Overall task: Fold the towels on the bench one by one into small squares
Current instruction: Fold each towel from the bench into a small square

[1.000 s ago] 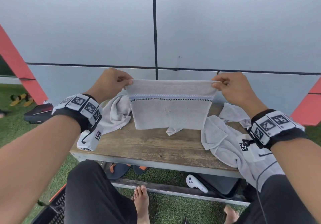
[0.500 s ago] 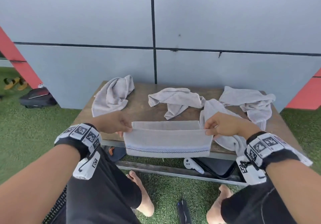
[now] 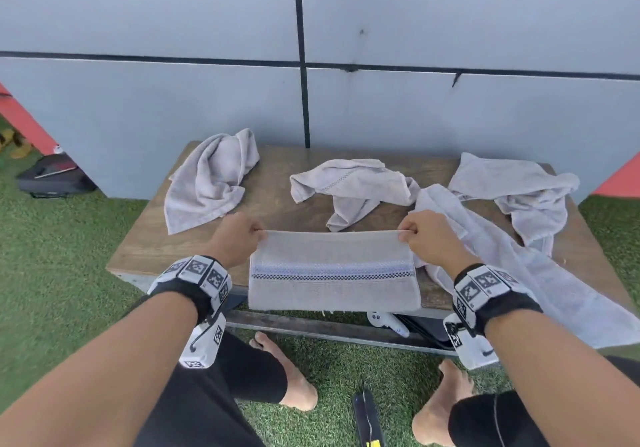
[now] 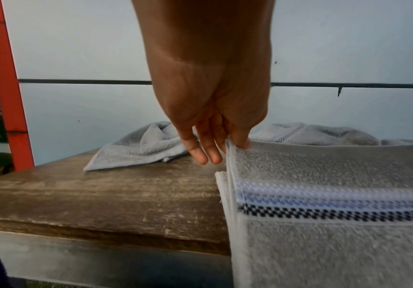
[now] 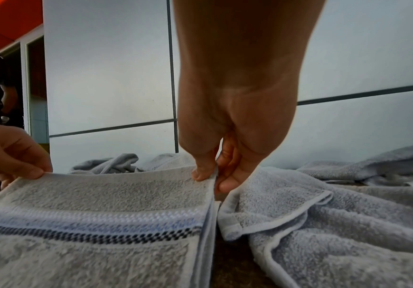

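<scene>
A grey towel (image 3: 332, 270) with a blue and black woven stripe hangs doubled over the near edge of the wooden bench (image 3: 156, 252). My left hand (image 3: 239, 238) pinches its upper left corner (image 4: 232, 144) between thumb and fingers. My right hand (image 3: 426, 238) pinches the upper right corner (image 5: 210, 175) the same way. The towel's top edge is stretched taut between both hands, and its lower part drapes past the bench front. In the right wrist view the left hand (image 5: 15, 155) shows at the towel's far corner.
Crumpled grey towels lie on the bench: one at the back left (image 3: 211, 176), one in the middle (image 3: 349, 186), one at the back right (image 3: 519, 190), and a long one (image 3: 519, 273) hanging off the right front. Grey wall panels stand behind. Bare feet rest on green turf below.
The towel went from held up in the air to lying low, then both hands drew its pinched edge up and away, so the striped half now drapes over the bench's front.
</scene>
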`<state>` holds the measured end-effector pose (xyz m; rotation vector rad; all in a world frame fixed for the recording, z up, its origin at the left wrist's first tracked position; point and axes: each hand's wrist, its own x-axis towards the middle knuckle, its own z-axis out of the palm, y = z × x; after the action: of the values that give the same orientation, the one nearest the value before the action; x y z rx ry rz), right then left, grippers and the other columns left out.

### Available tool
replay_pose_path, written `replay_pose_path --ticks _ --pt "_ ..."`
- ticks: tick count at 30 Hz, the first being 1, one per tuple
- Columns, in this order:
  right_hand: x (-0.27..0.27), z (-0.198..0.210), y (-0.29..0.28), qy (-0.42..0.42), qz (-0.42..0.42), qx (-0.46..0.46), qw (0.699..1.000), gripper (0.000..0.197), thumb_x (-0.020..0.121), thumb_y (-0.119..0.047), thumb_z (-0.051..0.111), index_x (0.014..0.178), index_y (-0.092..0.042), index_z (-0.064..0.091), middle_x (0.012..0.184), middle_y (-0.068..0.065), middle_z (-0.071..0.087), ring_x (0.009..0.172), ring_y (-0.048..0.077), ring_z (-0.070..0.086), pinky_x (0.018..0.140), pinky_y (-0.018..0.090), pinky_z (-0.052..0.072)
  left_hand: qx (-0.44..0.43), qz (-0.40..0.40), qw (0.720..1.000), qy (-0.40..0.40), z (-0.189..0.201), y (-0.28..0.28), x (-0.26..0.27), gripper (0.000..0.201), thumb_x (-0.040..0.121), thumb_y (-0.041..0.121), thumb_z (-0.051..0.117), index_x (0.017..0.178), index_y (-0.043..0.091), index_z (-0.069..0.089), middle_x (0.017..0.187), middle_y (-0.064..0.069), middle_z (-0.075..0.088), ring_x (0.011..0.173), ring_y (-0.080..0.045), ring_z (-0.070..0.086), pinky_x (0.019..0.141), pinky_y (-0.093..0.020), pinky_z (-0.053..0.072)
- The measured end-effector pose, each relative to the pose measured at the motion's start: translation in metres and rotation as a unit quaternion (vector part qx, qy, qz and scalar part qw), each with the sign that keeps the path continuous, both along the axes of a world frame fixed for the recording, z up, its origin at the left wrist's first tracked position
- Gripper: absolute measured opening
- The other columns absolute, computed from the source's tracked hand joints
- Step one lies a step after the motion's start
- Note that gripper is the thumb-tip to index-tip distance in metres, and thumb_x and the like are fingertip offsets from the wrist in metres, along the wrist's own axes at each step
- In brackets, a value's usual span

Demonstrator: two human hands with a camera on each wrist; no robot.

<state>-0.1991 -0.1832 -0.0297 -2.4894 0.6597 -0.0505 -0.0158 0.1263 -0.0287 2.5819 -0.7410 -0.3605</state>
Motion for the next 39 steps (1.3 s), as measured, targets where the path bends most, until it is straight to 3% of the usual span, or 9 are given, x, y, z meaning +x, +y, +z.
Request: replay_pose_path --ticks 5,9,11,15,20,26,31,36,39 --pt "0.018 -0.015 -0.002 0.025 -0.012 -0.018 0.999 0.015 0.091 -0.009 0.063 0.079 -0.011 0.072 0.084 0.005 0.068 0.084 0.024 0.064 0.080 0.039 0.054 -0.005 0.039 0.999 -0.009 -0.018 -0.010 0.009 0.019 0.090 0.011 0.065 0.078 0.000 0.074 0.078 -0.014 0.073 0.077 -0.029 0.064 0.071 -0.034 0.049" --pt "0.024 -0.024 -0.004 0.041 -0.010 -0.026 0.999 0.011 0.093 -0.010 0.064 0.084 -0.011 0.070 0.089 0.005 0.064 0.086 0.024 0.062 0.078 0.033 0.048 0.018 0.057 0.998 0.019 -0.034 -0.012 0.015 0.018 0.090 0.014 0.063 0.078 0.003 0.072 0.080 -0.010 0.071 0.093 -0.033 0.063 0.087 -0.044 0.053" --pt "0.026 -0.029 -0.004 0.045 -0.012 -0.031 0.998 0.008 0.094 -0.013 0.064 0.087 -0.014 0.068 0.094 0.005 0.059 0.087 0.024 0.060 0.082 0.036 0.048 0.031 0.061 0.997 0.030 -0.036 -0.012 0.017 0.016 0.091 0.016 0.062 0.079 0.010 0.071 0.084 -0.007 0.070 0.102 -0.036 0.060 0.093 -0.050 0.051" --pt "0.028 -0.038 -0.008 0.029 -0.007 -0.038 0.999 0.004 0.093 -0.011 0.065 0.093 -0.011 0.069 0.101 0.008 0.053 0.090 0.020 0.052 0.087 0.037 0.047 0.033 0.047 0.998 0.028 -0.030 -0.015 0.018 0.006 0.092 0.018 0.065 0.087 0.019 0.068 0.087 0.001 0.064 0.103 -0.030 0.058 0.094 -0.049 0.050" --pt "0.028 -0.037 -0.008 0.024 0.004 -0.053 0.998 0.006 0.092 -0.011 0.066 0.093 -0.008 0.071 0.099 0.010 0.056 0.083 0.024 0.058 0.078 0.034 0.048 0.058 0.028 0.998 0.017 -0.029 -0.014 0.019 0.014 0.092 0.019 0.066 0.088 0.009 0.076 0.088 -0.004 0.068 0.102 -0.028 0.058 0.091 -0.044 0.052" --pt "0.021 -0.032 0.003 0.082 0.025 -0.122 0.989 0.008 0.093 -0.010 0.064 0.089 -0.006 0.070 0.089 0.010 0.060 0.082 0.024 0.061 0.071 0.036 0.052 0.109 0.028 0.993 0.018 -0.027 -0.015 0.010 0.017 0.095 0.021 0.064 0.106 0.010 0.071 0.117 -0.013 0.060 0.107 -0.033 0.058 0.091 -0.044 0.049" --pt "0.006 -0.028 0.018 0.098 0.034 -0.155 0.982 0.012 0.097 -0.011 0.054 0.090 -0.014 0.045 0.099 0.006 0.050 0.099 0.023 0.046 0.076 0.039 0.048 0.134 0.003 0.991 0.020 -0.018 -0.011 0.003 0.020 0.093 0.022 0.062 0.106 0.006 0.065 0.110 -0.010 0.058 0.099 -0.031 0.061 0.084 -0.040 0.052" --pt "0.003 -0.008 0.012 0.084 0.006 -0.097 0.992 0.005 0.097 -0.017 0.054 0.092 -0.015 0.052 0.091 0.006 0.058 0.081 0.025 0.058 0.073 0.042 0.052 0.104 -0.048 0.993 0.008 0.010 -0.007 0.008 0.019 0.086 0.015 0.063 0.074 0.000 0.061 0.074 -0.012 0.062 0.073 -0.032 0.063 0.058 -0.035 0.044" --pt "0.006 0.016 0.001 0.026 -0.004 -0.073 0.997 0.008 0.095 -0.014 0.058 0.087 -0.016 0.058 0.079 0.002 0.060 0.070 0.019 0.056 0.061 0.033 0.045 0.038 -0.067 0.997 -0.007 0.042 -0.006 0.017 0.012 0.091 0.017 0.066 0.100 0.009 0.068 0.091 -0.004 0.066 0.085 -0.022 0.061 0.065 -0.025 0.042"
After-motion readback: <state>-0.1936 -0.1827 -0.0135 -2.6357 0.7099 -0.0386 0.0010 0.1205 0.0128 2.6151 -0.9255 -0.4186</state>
